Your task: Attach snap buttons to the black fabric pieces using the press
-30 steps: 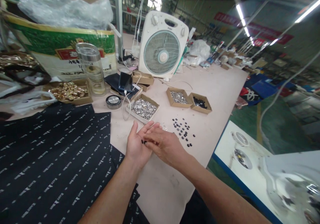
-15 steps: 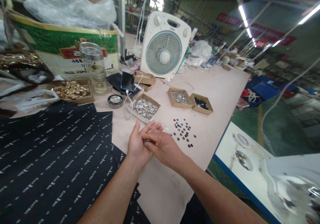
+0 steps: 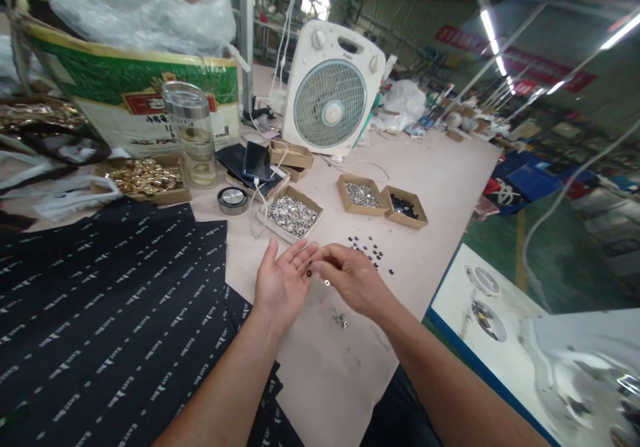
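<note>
My left hand (image 3: 283, 290) is palm up over the table, its fingers stretched out and slightly apart. Close beside it, my right hand (image 3: 355, 277) is bent into a pinch, thumb and forefinger near the left fingers. A small dark round snap button (image 3: 309, 273) shows at the right fingertips, against the edge of the left hand. Below the right fingers is a tiny bright ring (image 3: 327, 282); whether it is touching the hand is unclear. A little heap of silvery metal pieces (image 3: 341, 318) lies under the right wrist. Several black snap buttons (image 3: 379, 255) are scattered beyond the right hand.
Small cardboard boxes hold silver pieces (image 3: 293, 216), more metal pieces (image 3: 362, 194) and black parts (image 3: 404, 208). A fan (image 3: 330, 110), phone (image 3: 257, 162), glass bottle (image 3: 193, 144) and round lid (image 3: 233, 199) stand behind. Dark printed fabric (image 3: 115, 320) covers the left; a white machine (image 3: 575, 347) is at right.
My right hand has lifted off the left palm and moved right, still pinching. The left palm is now uncovered, and the silvery heap on the table has come into view.
</note>
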`<state>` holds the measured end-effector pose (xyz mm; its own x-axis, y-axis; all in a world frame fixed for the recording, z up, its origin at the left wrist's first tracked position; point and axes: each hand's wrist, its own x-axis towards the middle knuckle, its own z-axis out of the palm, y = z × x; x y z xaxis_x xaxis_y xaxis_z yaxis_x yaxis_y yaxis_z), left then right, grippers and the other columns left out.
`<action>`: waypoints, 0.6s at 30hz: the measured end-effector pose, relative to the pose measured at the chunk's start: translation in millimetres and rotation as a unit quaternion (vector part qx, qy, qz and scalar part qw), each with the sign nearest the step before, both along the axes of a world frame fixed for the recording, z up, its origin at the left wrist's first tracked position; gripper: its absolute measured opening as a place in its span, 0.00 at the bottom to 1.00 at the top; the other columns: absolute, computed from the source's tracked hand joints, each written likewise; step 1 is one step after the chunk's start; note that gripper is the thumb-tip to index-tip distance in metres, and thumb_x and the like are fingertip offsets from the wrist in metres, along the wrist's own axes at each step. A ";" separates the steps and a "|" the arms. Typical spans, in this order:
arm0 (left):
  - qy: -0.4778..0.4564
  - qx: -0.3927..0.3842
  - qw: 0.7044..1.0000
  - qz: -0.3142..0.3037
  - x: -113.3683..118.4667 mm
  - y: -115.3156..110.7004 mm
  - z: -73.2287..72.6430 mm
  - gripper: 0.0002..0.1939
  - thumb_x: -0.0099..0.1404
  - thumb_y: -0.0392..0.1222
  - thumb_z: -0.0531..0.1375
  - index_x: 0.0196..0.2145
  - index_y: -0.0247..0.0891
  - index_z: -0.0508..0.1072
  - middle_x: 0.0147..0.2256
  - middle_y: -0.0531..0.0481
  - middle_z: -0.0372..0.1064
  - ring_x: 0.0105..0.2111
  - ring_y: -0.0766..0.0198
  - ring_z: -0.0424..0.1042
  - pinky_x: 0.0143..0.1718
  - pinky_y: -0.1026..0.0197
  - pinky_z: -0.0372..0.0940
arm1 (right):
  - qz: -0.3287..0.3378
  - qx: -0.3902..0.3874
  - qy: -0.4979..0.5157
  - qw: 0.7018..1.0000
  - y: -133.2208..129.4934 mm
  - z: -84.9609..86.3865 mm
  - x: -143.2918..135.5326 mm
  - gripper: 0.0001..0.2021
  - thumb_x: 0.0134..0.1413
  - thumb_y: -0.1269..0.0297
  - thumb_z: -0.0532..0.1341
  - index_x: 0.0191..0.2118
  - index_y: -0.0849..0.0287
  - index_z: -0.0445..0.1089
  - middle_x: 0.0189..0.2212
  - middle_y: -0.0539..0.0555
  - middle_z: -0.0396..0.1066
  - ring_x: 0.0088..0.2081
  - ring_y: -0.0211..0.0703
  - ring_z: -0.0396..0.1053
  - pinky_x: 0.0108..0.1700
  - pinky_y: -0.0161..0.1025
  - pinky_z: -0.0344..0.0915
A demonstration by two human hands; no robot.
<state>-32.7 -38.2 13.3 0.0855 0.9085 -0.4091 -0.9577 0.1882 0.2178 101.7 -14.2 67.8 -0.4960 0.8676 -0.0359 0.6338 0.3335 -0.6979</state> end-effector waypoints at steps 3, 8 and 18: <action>0.010 -0.012 0.999 0.029 -1.2 1.0 -4.5 0.26 0.67 0.57 0.52 0.44 0.29 0.73 0.44 0.32 0.72 0.46 0.50 0.73 0.48 0.51 0.69 | -0.026 0.000 -0.062 0.998 10.1 -1.7 21.7 0.07 0.58 0.63 0.56 0.34 0.57 0.71 0.27 0.47 0.71 0.29 0.36 0.66 0.33 0.33 0.58; 0.016 -0.012 0.999 0.034 -1.1 0.2 -6.4 0.25 0.66 0.57 0.53 0.43 0.29 0.73 0.43 0.33 0.73 0.47 0.49 0.73 0.50 0.50 0.68 | -0.026 0.030 -0.164 0.986 11.2 -17.2 36.4 0.08 0.59 0.63 0.56 0.33 0.57 0.71 0.31 0.49 0.73 0.33 0.38 0.67 0.34 0.34 0.56; 0.014 -0.011 0.999 0.032 -1.4 1.6 -7.2 0.24 0.66 0.56 0.54 0.43 0.30 0.73 0.42 0.32 0.73 0.47 0.49 0.73 0.49 0.49 0.69 | 0.005 0.061 -0.295 0.954 8.8 -27.3 28.5 0.09 0.60 0.64 0.56 0.32 0.56 0.72 0.33 0.51 0.74 0.36 0.40 0.69 0.32 0.35 0.53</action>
<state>-34.1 -36.6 6.1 0.0154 0.9023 -0.4309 -0.9616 0.1314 0.2410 130.3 -5.5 40.5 -0.4292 0.8786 -0.2094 0.9004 0.3977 -0.1765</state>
